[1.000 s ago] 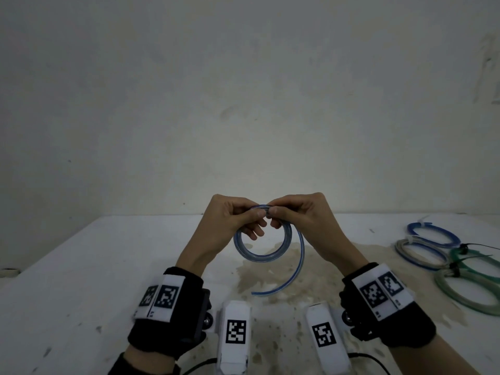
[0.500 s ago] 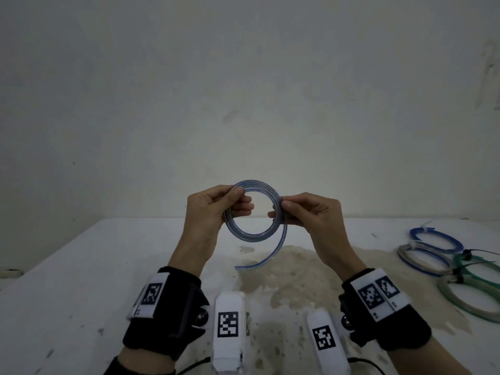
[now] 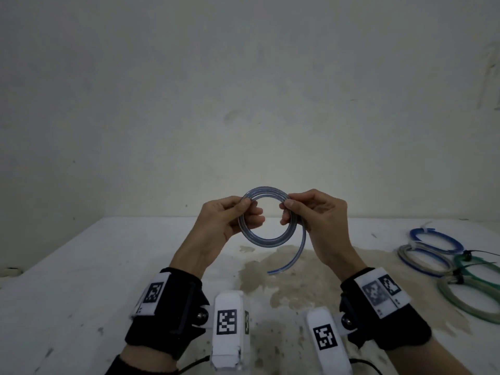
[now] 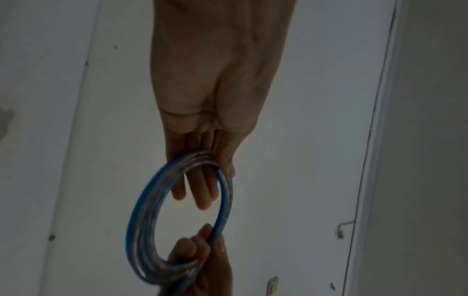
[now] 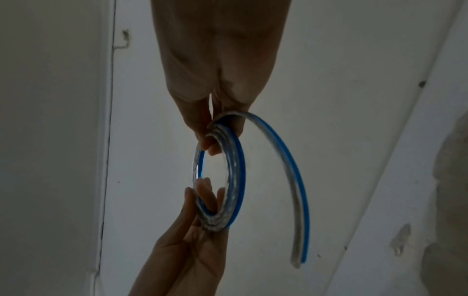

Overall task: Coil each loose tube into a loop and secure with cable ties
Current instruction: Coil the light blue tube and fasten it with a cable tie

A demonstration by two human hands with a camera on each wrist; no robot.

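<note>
A clear tube with a blue stripe, wound into a loop of several turns, is held upright in the air above a white table. The left hand pinches the loop's left side between thumb and fingers; the right hand pinches its right side the same way. One loose tail curves down from the right hand and ends above a brownish stain on the table. The wrist views are dim and blurred, so the exact number of turns is unclear. At the far right lie finished coils, blue, grey and green, partly cut off by the frame edge.
</note>
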